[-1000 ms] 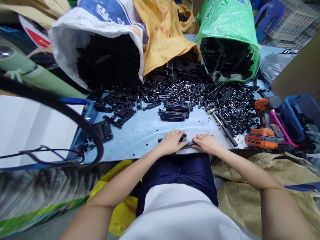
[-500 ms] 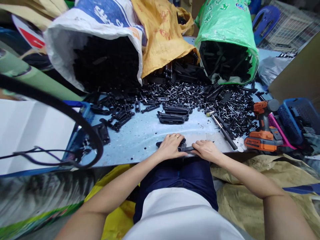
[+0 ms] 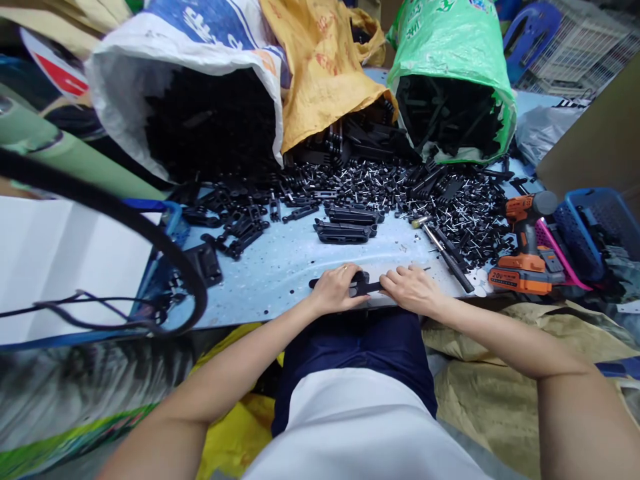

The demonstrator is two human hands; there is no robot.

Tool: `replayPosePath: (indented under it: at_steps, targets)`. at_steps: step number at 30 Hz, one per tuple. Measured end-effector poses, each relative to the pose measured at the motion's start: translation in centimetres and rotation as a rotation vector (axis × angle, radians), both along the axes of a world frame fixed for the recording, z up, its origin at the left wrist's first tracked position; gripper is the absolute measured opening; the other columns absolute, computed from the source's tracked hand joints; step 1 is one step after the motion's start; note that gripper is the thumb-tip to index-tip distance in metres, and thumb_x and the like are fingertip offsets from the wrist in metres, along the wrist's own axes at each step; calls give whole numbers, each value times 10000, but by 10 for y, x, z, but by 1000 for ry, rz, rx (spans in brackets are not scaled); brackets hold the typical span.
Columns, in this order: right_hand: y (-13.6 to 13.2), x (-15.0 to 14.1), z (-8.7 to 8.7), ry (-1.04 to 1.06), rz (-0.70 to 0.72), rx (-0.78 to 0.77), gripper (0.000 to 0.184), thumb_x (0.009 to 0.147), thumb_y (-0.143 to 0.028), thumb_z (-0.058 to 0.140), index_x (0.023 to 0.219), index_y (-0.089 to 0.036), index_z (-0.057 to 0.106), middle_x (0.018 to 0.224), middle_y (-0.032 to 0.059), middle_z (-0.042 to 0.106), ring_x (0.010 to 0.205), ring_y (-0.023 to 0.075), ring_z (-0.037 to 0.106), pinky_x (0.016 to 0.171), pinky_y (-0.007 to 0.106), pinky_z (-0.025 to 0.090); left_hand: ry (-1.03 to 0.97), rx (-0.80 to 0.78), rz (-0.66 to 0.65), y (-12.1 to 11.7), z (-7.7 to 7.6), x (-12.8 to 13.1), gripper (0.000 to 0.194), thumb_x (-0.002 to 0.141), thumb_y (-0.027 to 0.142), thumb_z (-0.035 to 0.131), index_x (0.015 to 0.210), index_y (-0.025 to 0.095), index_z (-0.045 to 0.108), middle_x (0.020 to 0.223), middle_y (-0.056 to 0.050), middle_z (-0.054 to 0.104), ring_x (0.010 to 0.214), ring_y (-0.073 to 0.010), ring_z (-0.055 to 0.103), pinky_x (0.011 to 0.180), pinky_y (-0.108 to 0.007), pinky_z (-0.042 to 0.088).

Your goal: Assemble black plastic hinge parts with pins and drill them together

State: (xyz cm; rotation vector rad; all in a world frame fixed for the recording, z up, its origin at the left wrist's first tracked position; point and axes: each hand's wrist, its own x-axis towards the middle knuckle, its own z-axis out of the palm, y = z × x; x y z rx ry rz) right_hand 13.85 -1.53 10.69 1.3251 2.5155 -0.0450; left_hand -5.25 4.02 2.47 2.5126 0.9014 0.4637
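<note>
At the table's front edge, my left hand (image 3: 340, 289) is closed around a black plastic part (image 3: 360, 284), whose rounded end sticks out to the left of the fingers. My right hand (image 3: 407, 288) pinches the flat black strip (image 3: 373, 287) that runs out of this part to the right. Whether strip and part are one piece I cannot tell. Behind the hands lie several long black assembled parts (image 3: 345, 231) in a short stack. A hammer (image 3: 445, 257) with a dark grip rests to the right of my right hand.
Loose screws or pins (image 3: 360, 183) and black pieces cover the back of the table (image 3: 260, 287). Behind them stand a white sack (image 3: 115, 87), an orange sack (image 3: 315, 87) and a green sack (image 3: 450, 50). An orange cordless drill (image 3: 525, 267) and a blue basket (image 3: 580, 233) are at right; a black hose (image 3: 200, 293) curves at left.
My left fingers have curled more around the black part, which has turned a little. The right hand has shifted slightly up, still on the strip. The whole view has moved slightly.
</note>
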Motion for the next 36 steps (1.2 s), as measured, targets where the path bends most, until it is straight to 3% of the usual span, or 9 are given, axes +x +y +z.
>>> replayPosePath:
  at_steps: [7,12,15,18,21,24,27,30,36]
  targets:
    - [5,-1,0,-23,-11,40,263,949,-245,299,1004,-163,543,887,93,595,834,202,527,628,305,288,-67,85,76,-6,-8,2,409,757,550,519,914,173,529,832,-82,629,818,-232,627,688,-320,494]
    - [14,26,-27,57,-26,-8,304,926,-377,371,989,-156,569,880,80,597,804,184,525,645,290,304,57,90,-9,3,4,19,446,728,559,563,946,170,552,824,-84,628,827,-255,614,701,-346,494]
    - [12,45,-49,180,-102,31,324,914,-406,386,960,-153,582,917,79,591,817,168,519,698,284,329,54,134,52,39,21,45,447,798,468,506,1097,136,526,1051,-147,596,1012,-291,546,815,-388,466]
    - [3,54,-66,278,-148,70,320,906,-405,402,972,-154,589,915,80,592,839,170,515,742,288,351,85,132,205,96,37,77,358,873,201,324,1180,127,492,1098,-149,568,1000,-251,538,832,-385,446]
    - [-6,54,-73,321,-182,91,313,897,-403,422,967,-154,598,891,82,606,839,180,524,751,302,377,248,121,241,147,45,103,472,791,34,334,1217,161,489,1111,-138,551,1016,-227,525,820,-343,441]
    - [-6,56,-68,366,-191,124,319,882,-423,443,991,-166,596,924,87,617,861,191,537,762,315,405,336,123,200,173,45,118,413,768,-3,339,1073,109,595,1064,-162,565,1009,-242,531,810,-340,438]
    - [15,63,-55,385,-246,190,310,904,-376,409,1041,-158,582,982,105,617,908,205,540,784,323,420,343,131,180,178,42,122,367,785,-7,312,955,50,632,997,-184,586,981,-252,546,833,-359,426]
    - [59,67,-43,299,-375,227,273,914,-281,384,1037,-139,584,995,123,609,929,220,532,808,333,415,343,155,190,174,40,118,386,806,1,282,996,48,615,1066,-197,562,1045,-267,513,866,-386,408]
    - [136,41,-48,65,-594,189,283,890,-131,325,1037,-96,564,1066,171,583,1022,253,496,803,342,399,363,163,278,165,39,100,398,824,40,307,1145,110,532,1106,-151,557,1010,-229,536,826,-345,438]
